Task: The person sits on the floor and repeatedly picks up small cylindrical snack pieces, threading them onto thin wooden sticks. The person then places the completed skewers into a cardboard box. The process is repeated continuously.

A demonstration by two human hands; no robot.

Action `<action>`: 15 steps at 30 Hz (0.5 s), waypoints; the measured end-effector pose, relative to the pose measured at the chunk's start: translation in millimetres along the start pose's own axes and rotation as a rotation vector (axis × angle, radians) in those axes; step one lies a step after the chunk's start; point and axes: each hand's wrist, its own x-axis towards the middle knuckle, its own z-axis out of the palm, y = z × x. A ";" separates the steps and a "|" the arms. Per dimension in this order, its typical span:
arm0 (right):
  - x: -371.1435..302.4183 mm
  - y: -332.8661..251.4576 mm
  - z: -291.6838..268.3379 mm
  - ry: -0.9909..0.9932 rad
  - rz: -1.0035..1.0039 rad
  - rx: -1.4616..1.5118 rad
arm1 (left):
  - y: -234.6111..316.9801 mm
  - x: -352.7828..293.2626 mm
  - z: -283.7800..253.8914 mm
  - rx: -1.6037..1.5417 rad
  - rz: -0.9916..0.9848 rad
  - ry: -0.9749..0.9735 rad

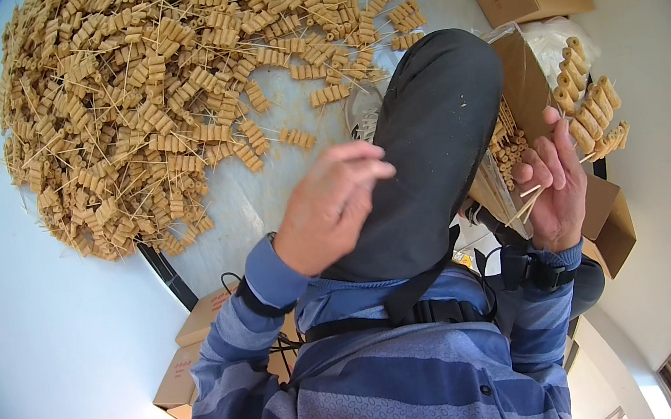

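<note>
My right hand (pixel 557 187) is clamped on the thin sticks of a few skewers (pixel 591 107), palm turned up and fingers curled in. The rolled pieces fan out beyond it to the right, and the bare stick ends poke out on the other side. I'd judge the step in hand to be gathering skewers into a bunch; the next move probably calls for keeping the sticks pinched together while my left hand (pixel 334 201) takes more. That left hand hangs empty over my trouser leg (pixel 449 133), wrist low, fingers loosely bent and pointing right, a bit blurred; I see nothing between them. The big pile (pixel 116 112) of skewers covers the far left of the pale surface (pixel 277 102), with stragglers reaching its far right edge. Right of my knee, an open carton (pixel 523 67) holds further skewers.
</note>
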 end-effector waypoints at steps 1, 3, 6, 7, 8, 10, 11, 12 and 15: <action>-0.9 -0.5 -2.6 0.006 -0.007 0.001 | -39.1 8.9 -2.1 0.125 0.028 0.161; -3.2 3.3 -5.3 0.027 0.002 -0.042 | -119.5 18.4 -0.8 0.345 -0.146 0.194; -3.4 14.4 -7.1 0.112 0.049 -0.153 | -230.4 17.0 15.1 0.763 -0.244 -0.037; -2.9 15.8 -8.1 0.117 0.042 -0.200 | -260.0 14.6 22.5 0.817 -0.151 -0.057; -2.3 16.3 -9.7 0.126 0.036 -0.249 | -285.6 14.9 29.0 0.872 -0.118 -0.119; -3.6 14.7 -14.1 0.175 0.050 -0.286 | -323.8 14.8 39.4 0.979 -0.122 -0.267; -4.4 13.2 -17.3 0.178 0.077 -0.296 | -338.0 17.5 44.9 1.032 -0.145 -0.342; -5.2 11.2 -20.8 0.180 0.104 -0.306 | -349.2 20.3 50.1 1.093 -0.148 -0.399; -8.1 9.4 -30.8 0.208 0.175 -0.366 | -369.0 30.5 56.7 1.210 -0.053 -0.420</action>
